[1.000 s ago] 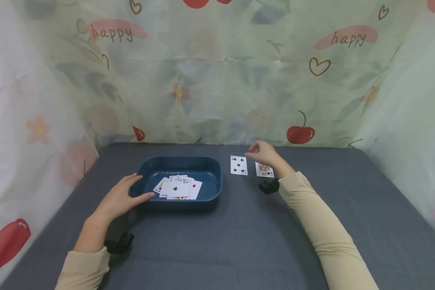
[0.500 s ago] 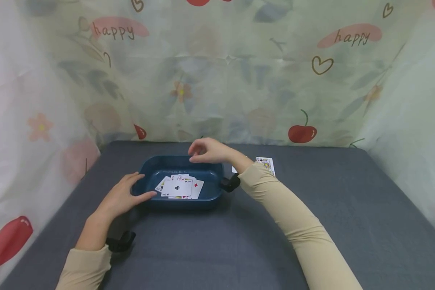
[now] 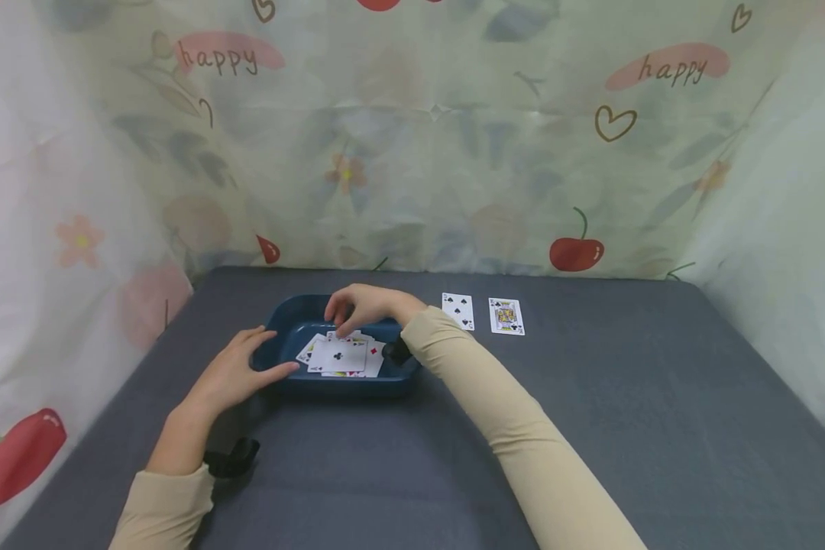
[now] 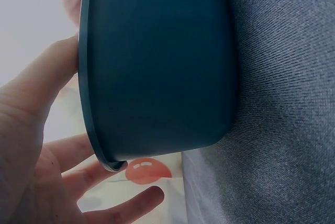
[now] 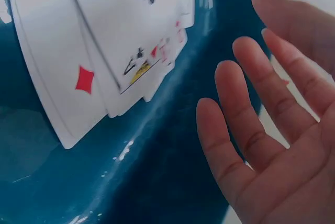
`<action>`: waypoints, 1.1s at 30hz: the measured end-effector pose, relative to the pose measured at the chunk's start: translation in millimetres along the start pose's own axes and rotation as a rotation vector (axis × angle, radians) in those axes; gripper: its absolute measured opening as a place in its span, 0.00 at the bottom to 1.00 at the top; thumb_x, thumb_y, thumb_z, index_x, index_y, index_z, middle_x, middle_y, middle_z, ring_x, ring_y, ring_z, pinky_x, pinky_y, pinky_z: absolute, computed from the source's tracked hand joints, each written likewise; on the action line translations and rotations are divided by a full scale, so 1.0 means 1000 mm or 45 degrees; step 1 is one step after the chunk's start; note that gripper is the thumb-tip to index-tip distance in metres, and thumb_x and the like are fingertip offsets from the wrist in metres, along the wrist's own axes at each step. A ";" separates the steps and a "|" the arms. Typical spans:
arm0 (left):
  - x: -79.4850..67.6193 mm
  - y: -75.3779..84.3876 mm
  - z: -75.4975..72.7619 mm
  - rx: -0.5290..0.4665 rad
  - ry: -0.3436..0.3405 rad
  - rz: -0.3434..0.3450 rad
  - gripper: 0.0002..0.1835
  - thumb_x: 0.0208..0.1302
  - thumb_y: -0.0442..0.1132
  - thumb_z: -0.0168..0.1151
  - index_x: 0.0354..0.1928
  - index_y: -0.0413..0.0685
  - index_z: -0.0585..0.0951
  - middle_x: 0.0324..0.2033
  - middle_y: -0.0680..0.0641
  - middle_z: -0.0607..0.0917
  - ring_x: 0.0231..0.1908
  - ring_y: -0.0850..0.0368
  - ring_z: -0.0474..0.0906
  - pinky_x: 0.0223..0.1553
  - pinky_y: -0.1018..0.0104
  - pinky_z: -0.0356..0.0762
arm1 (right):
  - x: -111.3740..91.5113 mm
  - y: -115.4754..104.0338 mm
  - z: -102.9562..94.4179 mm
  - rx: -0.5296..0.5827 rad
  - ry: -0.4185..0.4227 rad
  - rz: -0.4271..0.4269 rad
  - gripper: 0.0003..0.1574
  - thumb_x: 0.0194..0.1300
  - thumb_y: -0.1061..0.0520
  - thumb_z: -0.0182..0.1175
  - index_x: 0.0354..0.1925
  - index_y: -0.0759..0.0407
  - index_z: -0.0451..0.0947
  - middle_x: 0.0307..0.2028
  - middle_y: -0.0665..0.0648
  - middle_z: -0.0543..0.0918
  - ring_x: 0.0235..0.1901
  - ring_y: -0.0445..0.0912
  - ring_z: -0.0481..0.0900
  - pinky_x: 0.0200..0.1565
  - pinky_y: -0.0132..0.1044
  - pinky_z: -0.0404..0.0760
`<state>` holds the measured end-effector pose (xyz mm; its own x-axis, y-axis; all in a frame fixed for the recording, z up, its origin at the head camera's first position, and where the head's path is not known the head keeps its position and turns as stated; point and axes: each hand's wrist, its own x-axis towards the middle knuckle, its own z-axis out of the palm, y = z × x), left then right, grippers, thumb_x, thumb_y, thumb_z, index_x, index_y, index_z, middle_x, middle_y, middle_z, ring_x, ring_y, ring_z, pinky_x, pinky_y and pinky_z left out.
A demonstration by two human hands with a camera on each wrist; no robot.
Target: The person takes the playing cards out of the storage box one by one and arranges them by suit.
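Note:
Several playing cards lie heaped face up in a dark blue rectangular basin, an ace of clubs on top and a diamond card sticking out at its right. My left hand rests at the basin's left end, thumb over the rim and other fingers spread, nearly straight. Over the basin, just above the back of the heap, my right hand hangs with loosely bent fingers. In the right wrist view its fingers hold nothing. Part of the basin's right side is hidden by the right forearm.
Two more cards lie face up on the dark grey tablecloth, right of the basin: a spade card and a king of clubs. Behind the table hangs a printed curtain, with more of it at both sides.
My right hand has moved left from above the cards on the table to over the basin, then lower toward the heap. My left hand stays at the rim.

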<state>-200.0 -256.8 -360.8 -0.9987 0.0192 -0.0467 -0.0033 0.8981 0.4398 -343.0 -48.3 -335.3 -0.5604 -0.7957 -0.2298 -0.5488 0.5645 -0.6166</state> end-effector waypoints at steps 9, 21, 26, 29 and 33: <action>-0.001 0.000 0.000 -0.006 0.002 0.004 0.47 0.56 0.65 0.58 0.67 0.38 0.61 0.68 0.30 0.56 0.65 0.30 0.56 0.60 0.33 0.59 | 0.007 0.003 0.013 -0.034 -0.072 0.113 0.29 0.54 0.58 0.68 0.54 0.58 0.73 0.45 0.57 0.79 0.41 0.43 0.74 0.43 0.30 0.75; -0.002 0.000 0.000 -0.041 0.005 0.028 0.48 0.55 0.67 0.57 0.67 0.38 0.61 0.68 0.31 0.55 0.65 0.31 0.56 0.60 0.33 0.58 | 0.009 0.008 0.033 -0.144 -0.047 0.242 0.36 0.46 0.56 0.74 0.53 0.52 0.69 0.47 0.55 0.75 0.42 0.46 0.73 0.40 0.32 0.76; -0.002 0.001 0.001 -0.039 0.002 0.015 0.48 0.55 0.66 0.57 0.67 0.38 0.61 0.68 0.30 0.55 0.65 0.30 0.56 0.60 0.32 0.59 | 0.009 0.007 0.031 -0.229 -0.018 0.192 0.29 0.48 0.56 0.73 0.48 0.54 0.73 0.39 0.53 0.75 0.37 0.43 0.72 0.35 0.29 0.73; -0.002 0.000 0.001 -0.032 0.004 0.005 0.48 0.55 0.67 0.57 0.68 0.39 0.61 0.68 0.30 0.55 0.65 0.30 0.56 0.60 0.32 0.59 | 0.008 0.007 0.024 -0.256 0.018 0.119 0.19 0.52 0.56 0.69 0.43 0.57 0.76 0.33 0.51 0.73 0.33 0.41 0.70 0.32 0.26 0.69; -0.001 0.000 0.001 -0.026 0.005 -0.004 0.49 0.54 0.68 0.56 0.68 0.39 0.61 0.68 0.30 0.55 0.65 0.30 0.56 0.60 0.32 0.59 | 0.002 0.004 0.011 -0.221 0.076 0.030 0.08 0.60 0.57 0.63 0.37 0.60 0.77 0.29 0.50 0.74 0.30 0.40 0.70 0.32 0.25 0.69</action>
<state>-198.8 -256.7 -361.8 -0.9989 0.0145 -0.0446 -0.0075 0.8890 0.4578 -339.6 -50.5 -346.1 -0.6073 -0.7703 -0.1944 -0.6308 0.6163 -0.4714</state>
